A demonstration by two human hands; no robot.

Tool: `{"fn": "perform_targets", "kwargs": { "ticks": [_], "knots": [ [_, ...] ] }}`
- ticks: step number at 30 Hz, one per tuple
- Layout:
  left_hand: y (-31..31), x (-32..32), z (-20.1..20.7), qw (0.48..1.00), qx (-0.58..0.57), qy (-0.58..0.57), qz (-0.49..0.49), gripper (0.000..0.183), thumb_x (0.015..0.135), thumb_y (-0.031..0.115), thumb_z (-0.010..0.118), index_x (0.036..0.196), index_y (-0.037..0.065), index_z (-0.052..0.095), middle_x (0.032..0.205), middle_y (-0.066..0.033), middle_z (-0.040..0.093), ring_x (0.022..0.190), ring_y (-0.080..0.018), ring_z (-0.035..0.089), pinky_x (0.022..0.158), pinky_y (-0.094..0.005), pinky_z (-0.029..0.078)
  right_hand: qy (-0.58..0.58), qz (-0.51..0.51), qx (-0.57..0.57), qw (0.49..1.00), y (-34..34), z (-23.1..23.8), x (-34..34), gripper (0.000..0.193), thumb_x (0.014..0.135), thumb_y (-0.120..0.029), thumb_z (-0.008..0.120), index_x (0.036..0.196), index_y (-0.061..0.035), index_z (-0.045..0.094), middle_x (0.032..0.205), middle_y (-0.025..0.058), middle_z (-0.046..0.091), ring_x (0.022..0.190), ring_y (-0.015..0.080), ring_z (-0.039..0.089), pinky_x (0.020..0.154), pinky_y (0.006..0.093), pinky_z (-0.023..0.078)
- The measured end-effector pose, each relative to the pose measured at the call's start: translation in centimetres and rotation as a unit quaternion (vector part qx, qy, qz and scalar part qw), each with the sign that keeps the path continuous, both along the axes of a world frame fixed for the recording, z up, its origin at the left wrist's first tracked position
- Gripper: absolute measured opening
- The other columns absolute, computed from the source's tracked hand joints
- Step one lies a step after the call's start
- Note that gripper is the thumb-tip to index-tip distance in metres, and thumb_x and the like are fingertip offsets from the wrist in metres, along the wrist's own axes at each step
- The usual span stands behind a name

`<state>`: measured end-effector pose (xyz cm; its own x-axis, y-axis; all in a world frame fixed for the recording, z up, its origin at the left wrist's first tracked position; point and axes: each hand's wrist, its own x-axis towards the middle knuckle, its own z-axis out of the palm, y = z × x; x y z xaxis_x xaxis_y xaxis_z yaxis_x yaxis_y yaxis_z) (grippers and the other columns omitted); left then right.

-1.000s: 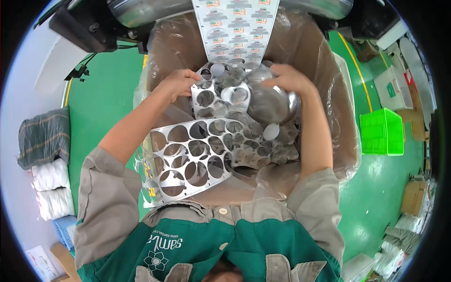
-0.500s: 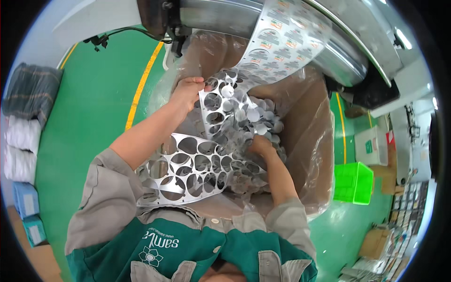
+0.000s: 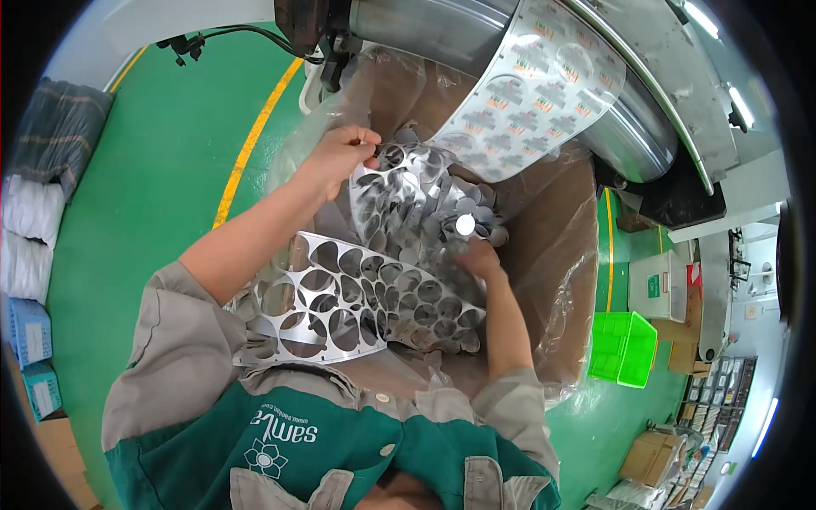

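A silvery punched foil web [image 3: 327, 293], full of round holes, drapes over the near side of a plastic-lined carton and folds down inside it. Its upper edge is pinched in my left hand [image 3: 340, 157], at the carton's far left. Many loose silver-white foil discs [image 3: 465, 224] lie piled in the middle of the carton. Among them, near the web, is my right hand [image 3: 478, 259]; its fingers are blurred and partly hidden. Above the pile, a printed foil sheet [image 3: 535, 93] hangs from a metal roller [image 3: 637, 136].
The brown carton [image 3: 557, 246], lined with clear plastic, stands under the machine's rollers. On the green floor at right are a bright green crate [image 3: 623, 348] and a white bin [image 3: 656, 285]. Wrapped bundles [image 3: 55, 140] and blue baskets [image 3: 31, 331] line the left.
My left hand has risen slightly with the web's edge, which now droops over the discs. The right hand stays low among the discs. The view has shifted a little.
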<state>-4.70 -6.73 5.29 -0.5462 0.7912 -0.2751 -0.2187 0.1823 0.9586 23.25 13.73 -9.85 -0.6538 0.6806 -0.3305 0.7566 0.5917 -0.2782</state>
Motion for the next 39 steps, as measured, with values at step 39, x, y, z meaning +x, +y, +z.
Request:
{"fn": "perform_targets", "kwargs": {
  "ticks": [39],
  "knots": [
    [-6.1,2.1,2.7,0.976,-0.012,0.106,-0.190,0.037,0.081,0.008,0.057,0.116,-0.001,0.050,0.100,-0.0042,0.055,0.082,-0.0088,0.054,0.075,-0.0220,0.042,-0.036,0.087,0.085,0.992,-1.9,4.9,-2.2,0.049,0.074,-0.045,0.057,0.099,-0.0025,0.055,0.100,0.0222,0.059,0.094,0.0374,0.056,0.080,0.0430,0.044]
  ]
}}
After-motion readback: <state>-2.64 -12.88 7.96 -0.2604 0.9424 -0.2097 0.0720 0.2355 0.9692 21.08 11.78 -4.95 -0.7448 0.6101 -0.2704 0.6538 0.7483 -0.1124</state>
